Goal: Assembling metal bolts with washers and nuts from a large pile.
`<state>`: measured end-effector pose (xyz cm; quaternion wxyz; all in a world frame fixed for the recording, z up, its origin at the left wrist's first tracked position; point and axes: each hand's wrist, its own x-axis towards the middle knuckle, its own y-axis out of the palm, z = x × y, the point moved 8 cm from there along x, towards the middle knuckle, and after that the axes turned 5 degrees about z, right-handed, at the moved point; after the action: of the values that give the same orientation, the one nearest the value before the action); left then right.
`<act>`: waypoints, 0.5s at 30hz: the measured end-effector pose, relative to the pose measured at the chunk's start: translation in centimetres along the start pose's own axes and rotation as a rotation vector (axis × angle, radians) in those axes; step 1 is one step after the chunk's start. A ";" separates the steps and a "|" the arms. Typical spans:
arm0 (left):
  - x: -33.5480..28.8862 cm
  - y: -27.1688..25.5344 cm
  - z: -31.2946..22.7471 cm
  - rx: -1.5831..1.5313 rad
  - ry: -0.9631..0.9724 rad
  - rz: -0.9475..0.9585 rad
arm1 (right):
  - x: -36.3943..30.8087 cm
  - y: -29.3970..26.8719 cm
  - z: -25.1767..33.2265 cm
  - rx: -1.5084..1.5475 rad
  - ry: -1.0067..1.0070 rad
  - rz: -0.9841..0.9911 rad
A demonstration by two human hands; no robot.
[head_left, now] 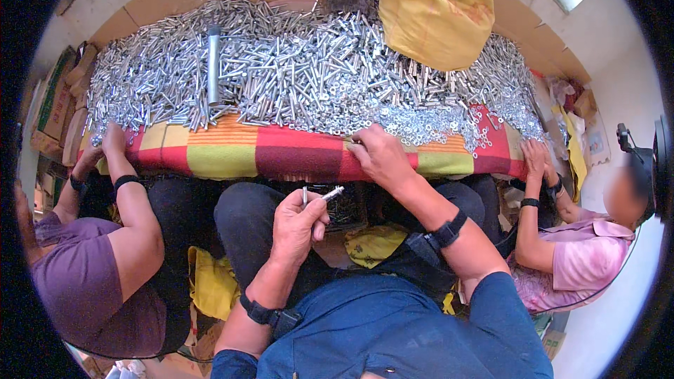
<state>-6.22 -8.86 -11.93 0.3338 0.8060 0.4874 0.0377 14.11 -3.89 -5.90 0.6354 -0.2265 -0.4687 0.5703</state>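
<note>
My left hand (298, 221) is held over my lap and grips small silver metal bolts (330, 194) between thumb and fingers. My right hand (379, 154) reaches forward to the table's near edge, its fingers down among loose silver washers and nuts (428, 123). A big heap of shiny metal sleeves and bolts (281, 70) covers the table, which is draped in a checked red, yellow and green cloth (232, 151). A longer grey metal tube (213, 63) lies on the heap.
A person in a purple top sits at my left with a hand (112, 139) on the table edge. Another person in pink sits at my right, hands (537, 158) at the heap. A yellow sack (435, 7) rests at the back. Cardboard boxes (56, 98) stand left.
</note>
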 end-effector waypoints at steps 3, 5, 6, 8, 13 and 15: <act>-0.1 -0.2 -0.2 0.022 -0.003 -0.017 | 1.0 1.5 -0.5 -0.102 0.143 0.115; -0.1 0.0 -0.3 0.034 -0.005 -0.019 | 1.4 1.7 -0.8 -0.097 0.100 0.126; -0.1 0.0 -0.3 0.036 -0.004 -0.027 | 1.6 1.7 -0.9 -0.096 0.099 0.128; -0.1 -0.2 -0.2 0.037 -0.003 -0.036 | 1.7 1.9 -1.8 -0.070 0.152 0.184; -0.1 -0.4 -0.2 0.025 0.014 -0.003 | 1.3 1.5 -2.7 -0.074 0.102 0.245; -0.2 -0.3 -0.3 0.009 0.012 -0.003 | 1.2 1.4 -2.9 -0.078 0.096 0.280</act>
<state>-6.70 -8.78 -11.81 0.3272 0.8065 0.4908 0.0398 15.73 -1.73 -7.96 0.5619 -0.3413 -0.4235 0.6232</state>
